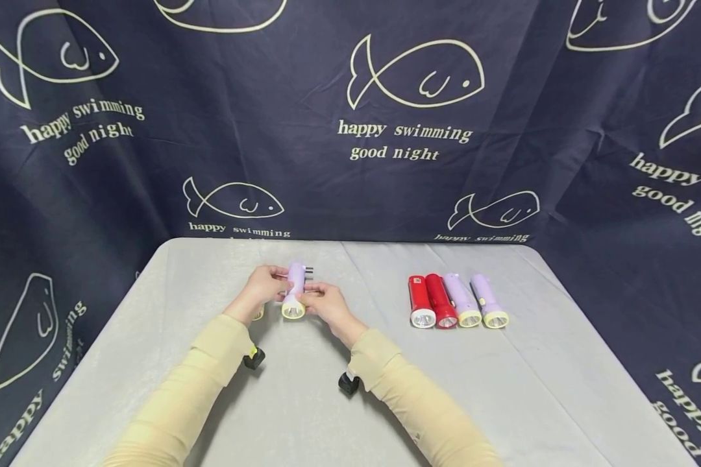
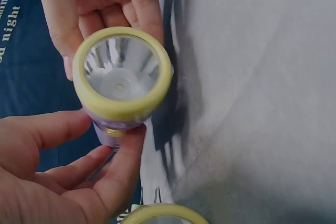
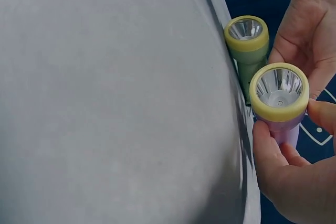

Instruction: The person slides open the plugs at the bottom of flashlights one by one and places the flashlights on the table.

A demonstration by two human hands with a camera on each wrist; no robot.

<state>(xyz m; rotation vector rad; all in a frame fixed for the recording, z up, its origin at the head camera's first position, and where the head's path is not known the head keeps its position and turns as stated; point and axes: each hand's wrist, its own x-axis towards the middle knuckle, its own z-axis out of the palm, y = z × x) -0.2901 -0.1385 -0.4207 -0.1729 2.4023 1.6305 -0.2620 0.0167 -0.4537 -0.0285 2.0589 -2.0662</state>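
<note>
Both hands hold one purple flashlight [image 1: 295, 279] with a yellow rim, its reflector facing the person. The left hand [image 1: 263, 285] pinches its left side with thumb and fingers. From the other side, the right hand [image 1: 327, 301] grips it near the head, also between thumb and fingers. Two thin metal prongs stick out to the right near its tail. A green flashlight [image 3: 249, 51] with a yellow rim stands beside the left hand; in the head view that hand covers most of it.
On the right of the grey-covered table [image 1: 537, 383] lie two red flashlights [image 1: 420, 298] and two purple flashlights [image 1: 461, 295] in a row, lenses toward the person. A dark blue fish-print curtain [image 1: 309, 162] hangs around the table's back and sides.
</note>
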